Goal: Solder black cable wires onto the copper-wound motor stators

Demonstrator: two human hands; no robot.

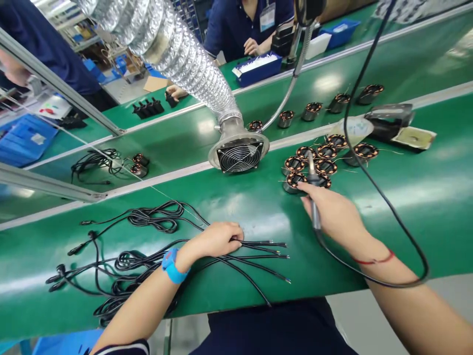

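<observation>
My left hand [221, 238], with a blue watch on the wrist, has its fingers curled round several black cables [254, 242]. Their stripped ends fan out to the right, and their coiled lengths lie to the left. In my right hand [332, 209] is a soldering iron [315, 215], its metal barrel pointing away from me and its cord trailing back past my wrist. The fingertips of that hand reach a motor stator [290, 186] with copper windings, at the near left of a group of stators [327, 152].
A fume duct [203, 74] ends in a grilled fan [242, 157] above the green bench [236, 197]. The iron's cord [399, 217] loops across the right side. A soldering stand [391, 123] stands at the back right. Beyond the divider, co-workers handle black parts [148, 108].
</observation>
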